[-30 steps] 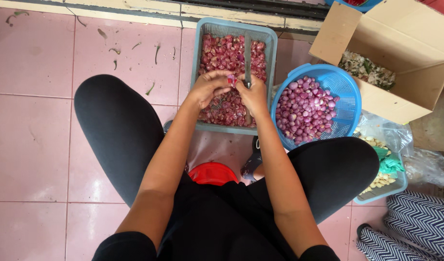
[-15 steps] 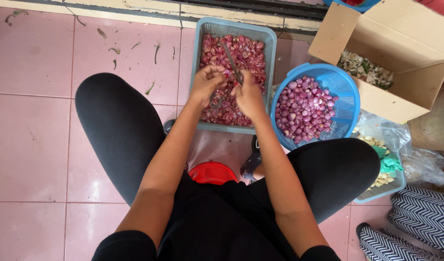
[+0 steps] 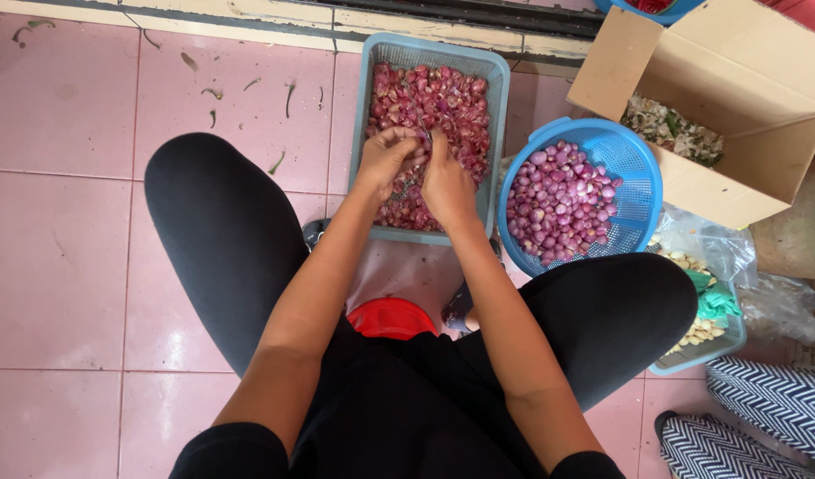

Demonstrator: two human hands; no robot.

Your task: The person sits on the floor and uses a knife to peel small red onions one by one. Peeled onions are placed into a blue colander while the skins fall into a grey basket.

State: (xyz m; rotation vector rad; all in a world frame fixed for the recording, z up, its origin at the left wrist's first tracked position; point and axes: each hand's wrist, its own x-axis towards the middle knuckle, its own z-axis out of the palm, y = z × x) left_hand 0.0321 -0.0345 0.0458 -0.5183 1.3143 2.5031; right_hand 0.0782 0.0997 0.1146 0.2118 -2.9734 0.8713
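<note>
On the far left lies bare pink tiled floor with a few green scraps; then comes the seated person's left knee in black, and past it the left hand, which hangs over the rectangular blue-grey basket heaped with unpeeled shallots. Its fingers are curled inward into a loose pinch, apparently round one small shallot, though the bulb itself is too hidden to make out. Right beside it, touching or nearly so, the right hand is clenched, and a thin dark sliver rising between the two hands looks like a small blade, but I cannot tell for sure. Judging by this, the step in hand is peeling or trimming a bulb, and it is done well by working low over the basket so skins drop back in, turning the bulb with the left fingertips while the right takes only a shallow cut, edge angled away from the thumb. Below the hands a red round lid or bowl sits between the legs. Further right stands the round blue colander of peeled purple shallots, then an open cardboard box holding skins and trimmings, and a small tray with pale cloves at the right knee
</note>
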